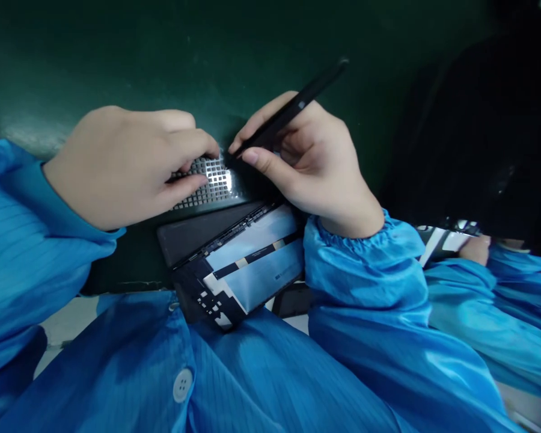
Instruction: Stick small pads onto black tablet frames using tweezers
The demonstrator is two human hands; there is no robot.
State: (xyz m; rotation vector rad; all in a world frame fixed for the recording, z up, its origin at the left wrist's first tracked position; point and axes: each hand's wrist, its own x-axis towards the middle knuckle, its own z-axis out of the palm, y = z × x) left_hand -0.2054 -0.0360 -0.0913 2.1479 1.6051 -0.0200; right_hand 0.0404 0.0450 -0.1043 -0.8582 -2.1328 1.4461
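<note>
My left hand (126,162) rests curled on a small metal grid tray (210,183) on the dark green mat, its fingertips pinched over the tray's cells. My right hand (306,156) grips black tweezers (293,108), and their tip points down at the tray's upper right corner beside my left fingertips. What sits in the cells is too small to make out. Just in front of the tray lies an opened flat device (238,258) with a dark frame and pale blue-white panels inside.
The dark green mat (117,54) covers the work surface. My blue smock sleeves and front (252,373) fill the lower frame. At the right, another person's blue sleeve (500,288) and hand (475,249) rest by a similar device. A dark shape (491,120) stands behind.
</note>
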